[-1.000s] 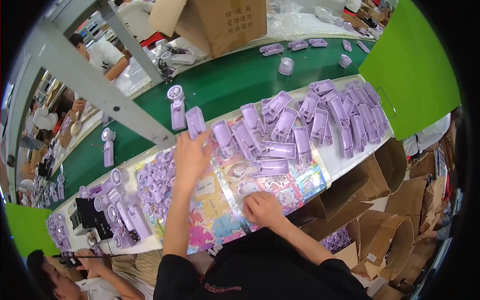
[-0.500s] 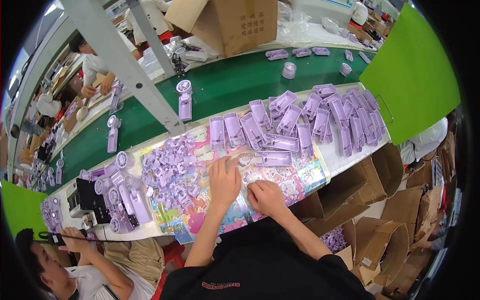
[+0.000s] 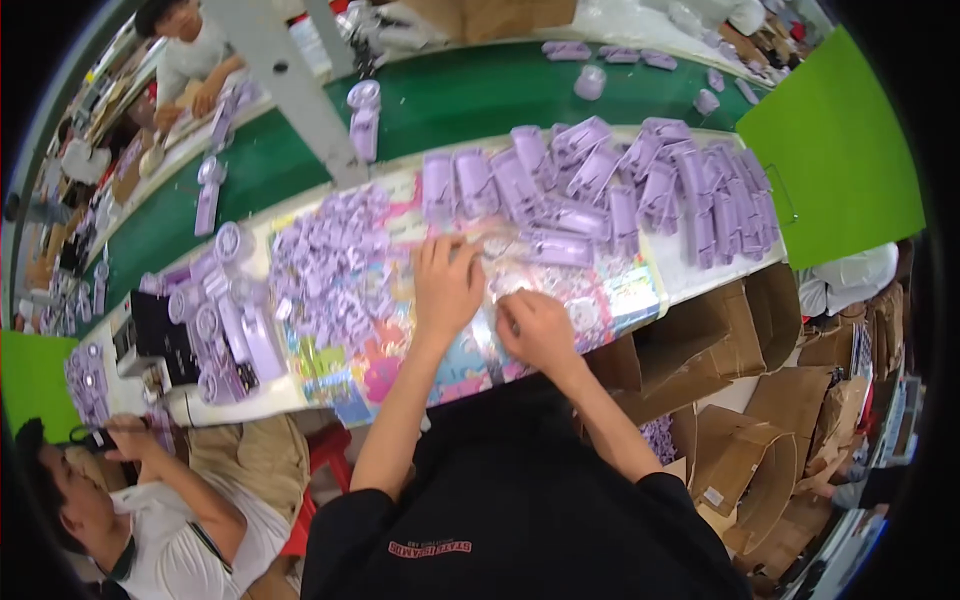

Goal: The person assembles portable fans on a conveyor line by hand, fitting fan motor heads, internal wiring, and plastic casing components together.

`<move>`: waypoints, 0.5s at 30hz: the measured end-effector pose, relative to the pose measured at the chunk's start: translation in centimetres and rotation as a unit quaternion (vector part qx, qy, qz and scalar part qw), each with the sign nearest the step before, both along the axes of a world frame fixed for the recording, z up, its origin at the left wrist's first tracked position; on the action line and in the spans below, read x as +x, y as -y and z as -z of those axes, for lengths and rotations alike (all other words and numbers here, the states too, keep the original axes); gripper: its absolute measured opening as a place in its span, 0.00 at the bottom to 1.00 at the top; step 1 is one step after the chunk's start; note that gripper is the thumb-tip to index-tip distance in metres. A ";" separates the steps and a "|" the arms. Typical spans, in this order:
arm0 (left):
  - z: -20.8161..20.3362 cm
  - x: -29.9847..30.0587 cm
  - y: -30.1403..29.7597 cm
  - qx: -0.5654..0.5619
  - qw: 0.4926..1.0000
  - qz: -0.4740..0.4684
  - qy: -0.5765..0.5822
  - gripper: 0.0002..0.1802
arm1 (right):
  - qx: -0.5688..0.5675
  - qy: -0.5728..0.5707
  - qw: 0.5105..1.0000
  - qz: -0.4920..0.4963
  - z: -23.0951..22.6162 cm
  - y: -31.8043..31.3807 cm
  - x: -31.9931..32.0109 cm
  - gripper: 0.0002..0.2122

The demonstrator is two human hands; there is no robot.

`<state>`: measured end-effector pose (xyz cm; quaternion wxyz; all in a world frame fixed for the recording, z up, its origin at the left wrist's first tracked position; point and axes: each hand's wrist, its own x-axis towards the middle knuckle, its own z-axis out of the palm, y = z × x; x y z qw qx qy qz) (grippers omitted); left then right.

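Shells (image 3: 556,248) ahead — light grip

Left hand (image 3: 447,290) over the patterned mat (image 3: 375,365), fingers loosely extended, looks empty; right hand (image 3: 535,325) curled, I can't tell what's inside. Nearest shell lies just beyond the right. I'd take it by its side walls — neighbours undisturbed.

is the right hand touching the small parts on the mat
Apart: the head view shows the left hand and patterned mat between the right hand and small parts.
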<state>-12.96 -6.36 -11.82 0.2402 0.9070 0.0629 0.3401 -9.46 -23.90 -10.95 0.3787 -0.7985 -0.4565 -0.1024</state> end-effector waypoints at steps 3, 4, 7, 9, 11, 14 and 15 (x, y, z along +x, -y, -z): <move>-0.4 0.9 0.1 -0.013 1.000 0.006 0.018 0.10 | -0.001 0.020 1.000 0.010 -0.1 0.0 0.6 0.05; -0.5 0.8 0.3 -0.024 1.000 0.006 0.012 0.09 | 0.000 0.022 1.000 0.014 -0.2 0.0 0.5 0.05; -0.1 0.4 0.0 -0.028 1.000 -0.003 0.009 0.09 | 0.002 0.030 1.000 0.009 0.0 -0.2 0.4 0.05; 0.2 0.1 0.1 -0.029 1.000 -0.004 0.008 0.09 | -0.008 0.014 1.000 0.010 0.3 0.0 0.0 0.05; 0.2 0.0 0.1 -0.029 1.000 -0.002 0.006 0.09 | -0.005 0.016 1.000 0.011 0.3 0.0 -0.2 0.05; 0.0 -0.1 0.2 -0.032 0.999 -0.010 -0.005 0.09 | 0.002 0.022 1.000 0.019 0.1 0.1 -0.4 0.05; -0.1 -0.1 0.3 -0.033 0.999 -0.004 -0.006 0.09 | 0.003 0.023 1.000 0.018 0.1 0.2 -0.4 0.05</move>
